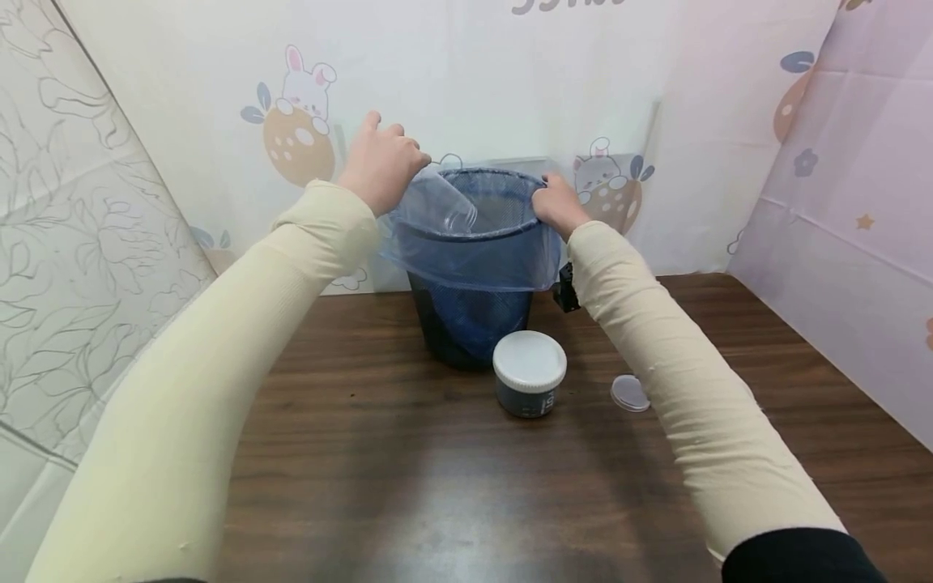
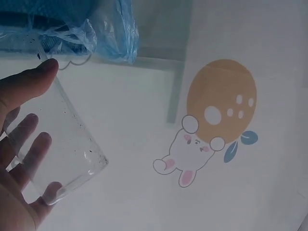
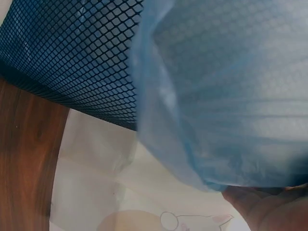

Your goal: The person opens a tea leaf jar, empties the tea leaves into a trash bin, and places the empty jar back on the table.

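My left hand (image 1: 386, 164) grips a clear plastic bottle (image 1: 446, 207), tilted with its mouth down inside the rim of a black mesh wastebasket (image 1: 437, 324). In the left wrist view, the thumb and fingers (image 2: 42, 144) wrap the bottle (image 2: 72, 139), and small dark specks dot its wall. A thin blue bin liner (image 1: 474, 259) lines the basket and folds over its rim. At the right of that rim, my right hand (image 1: 560, 204) pinches the edge through the liner. The right wrist view shows the liner (image 3: 231, 106) hanging over the mesh, hiding most of the fingers.
A dark grey tub with a white lid (image 1: 530, 368) stands just in front of the basket. To its right, a small clear round lid (image 1: 630, 393) lies on the brown wooden table (image 1: 437, 494). Behind the basket hangs a printed cloth (image 1: 452, 81).
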`<state>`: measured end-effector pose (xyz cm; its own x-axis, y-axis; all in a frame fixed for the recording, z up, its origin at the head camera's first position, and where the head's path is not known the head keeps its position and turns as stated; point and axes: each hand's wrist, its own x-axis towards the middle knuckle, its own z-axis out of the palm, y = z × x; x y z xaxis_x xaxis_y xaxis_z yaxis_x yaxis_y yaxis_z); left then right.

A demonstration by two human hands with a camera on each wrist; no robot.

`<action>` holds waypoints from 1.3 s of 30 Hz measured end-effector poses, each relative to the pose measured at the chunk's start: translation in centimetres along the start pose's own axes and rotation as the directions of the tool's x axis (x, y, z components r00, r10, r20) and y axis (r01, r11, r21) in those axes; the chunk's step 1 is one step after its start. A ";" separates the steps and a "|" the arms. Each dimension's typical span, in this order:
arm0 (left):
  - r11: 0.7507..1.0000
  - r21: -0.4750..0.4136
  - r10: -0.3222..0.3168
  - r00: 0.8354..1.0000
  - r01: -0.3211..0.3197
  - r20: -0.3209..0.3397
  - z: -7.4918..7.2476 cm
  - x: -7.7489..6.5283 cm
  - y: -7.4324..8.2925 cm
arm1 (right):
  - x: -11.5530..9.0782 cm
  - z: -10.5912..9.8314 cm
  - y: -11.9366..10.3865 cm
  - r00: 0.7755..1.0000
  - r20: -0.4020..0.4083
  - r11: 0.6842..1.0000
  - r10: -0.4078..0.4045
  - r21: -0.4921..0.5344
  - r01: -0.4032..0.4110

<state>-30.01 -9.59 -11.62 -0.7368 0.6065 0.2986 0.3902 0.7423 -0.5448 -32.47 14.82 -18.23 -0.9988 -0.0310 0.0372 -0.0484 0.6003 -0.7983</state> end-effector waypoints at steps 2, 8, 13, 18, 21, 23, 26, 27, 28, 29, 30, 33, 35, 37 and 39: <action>0.999 -0.033 -0.021 1.000 0.021 0.003 -0.1 -0.2 -0.1 | 0.1 -0.1 0.2 1.000 0.018 1.000 0.000 0.004 0.000; 0.991 -0.112 -0.068 0.998 0.070 0.015 -0.1 -0.9 -0.6 | 0.5 -0.8 0.7 0.994 0.106 0.999 -0.022 0.042 0.017; 0.974 -0.188 -0.113 0.992 0.123 0.060 -0.1 -1.4 -1.4 | 0.3 -1.7 0.9 0.969 0.243 0.999 -0.039 0.019 0.035; 0.943 -0.272 -0.177 0.982 0.190 0.073 -0.2 -2.1 -1.9 | -0.5 -2.7 1.1 0.958 0.281 0.996 -0.064 -0.041 0.078; 0.923 -0.316 -0.212 0.975 0.220 0.059 -0.4 -2.4 -2.0 | -0.9 -3.1 1.3 0.960 0.224 0.981 -0.167 -0.056 0.184; 0.909 -0.343 -0.233 0.971 0.238 0.055 -0.5 -2.5 -1.9 | -1.0 -3.3 1.3 0.951 0.177 0.961 -0.254 -0.068 0.269; 0.882 -0.391 -0.261 0.963 0.264 0.061 -0.6 -2.7 -1.8 | -1.2 -3.2 1.0 0.927 0.128 0.932 -0.353 -0.038 0.360; 0.872 -0.406 -0.270 0.961 0.272 0.064 -0.7 -2.8 -1.7 | -1.2 -3.2 0.8 0.918 0.116 0.922 -0.380 -0.025 0.385; 0.864 -0.419 -0.277 0.959 0.279 0.067 -0.7 -2.8 -1.7 | -1.3 -3.1 0.5 0.908 0.112 0.914 -0.403 -0.011 0.406; 0.856 -0.432 -0.284 0.956 0.285 0.069 -0.7 -2.9 -1.7 | -1.3 -2.9 0.2 0.902 0.110 0.907 -0.418 0.005 0.421; 0.850 -0.440 -0.287 0.955 0.289 0.072 -0.8 -2.9 -1.7 | -1.4 -2.8 -0.1 0.896 0.111 0.903 -0.429 0.013 0.430; 0.842 -0.454 -0.290 0.954 0.292 0.077 -1.0 -2.9 -1.6 | -1.6 -2.5 -0.9 0.886 0.124 0.895 -0.446 0.049 0.444; 0.836 -0.466 -0.289 0.954 0.291 0.076 -1.1 -2.9 -1.5 | -1.7 -2.3 -1.4 0.883 0.136 0.894 -0.449 0.079 0.442; 0.826 -0.487 -0.285 0.956 0.284 0.074 -1.1 -3.0 -1.3 | -1.9 -1.9 -1.8 0.882 0.145 0.892 -0.449 0.127 0.433; 0.814 -0.511 -0.279 0.957 0.276 0.073 -1.1 -3.1 -1.1 | -2.0 -1.5 -2.2 0.877 0.141 0.881 -0.459 0.201 0.428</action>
<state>-27.55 -11.96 -11.12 -0.8547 0.3527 0.3809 0.3960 0.9174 0.0392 -30.39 14.73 -15.66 -0.8539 -0.4149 0.3142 -0.4698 0.3550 -0.8082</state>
